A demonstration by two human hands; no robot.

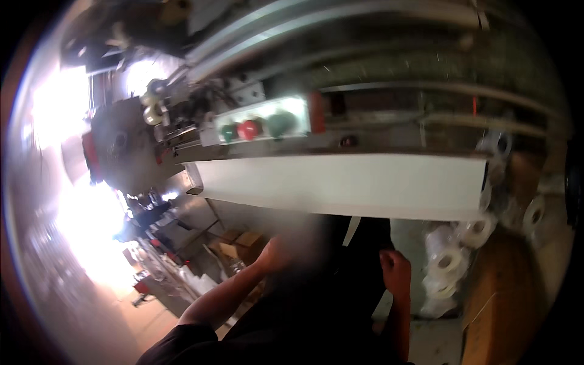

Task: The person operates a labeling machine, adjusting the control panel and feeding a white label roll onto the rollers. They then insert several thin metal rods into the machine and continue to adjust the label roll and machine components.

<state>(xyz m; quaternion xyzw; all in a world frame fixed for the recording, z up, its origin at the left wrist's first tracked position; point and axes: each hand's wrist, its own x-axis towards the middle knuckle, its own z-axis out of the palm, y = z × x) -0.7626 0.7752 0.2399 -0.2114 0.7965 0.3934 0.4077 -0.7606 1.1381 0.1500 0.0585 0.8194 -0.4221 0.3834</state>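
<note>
My left hand (272,255) is held in front of my dark clothing, below a long white panel or sheet (340,185). A blurry smudge covers its fingers, so whether it holds anything is hidden. Beside my right hip hangs my right hand (396,271), its fingers curled in with no object visible in them. It is apart from the white surface, which stretches across the front of a machine. Above that surface sits a pale control box (261,125) with green and red round buttons. A narrow pale strip (351,231) hangs below the white surface, near my body.
Long metal rails or rollers (292,30) cross the far side. Clear-wrapped rolls (447,261) are stacked on the right by a large brown cardboard box (505,298). An opened cardboard box (243,245) lies at lower left. A grey machine housing (125,140) stands left against bright light.
</note>
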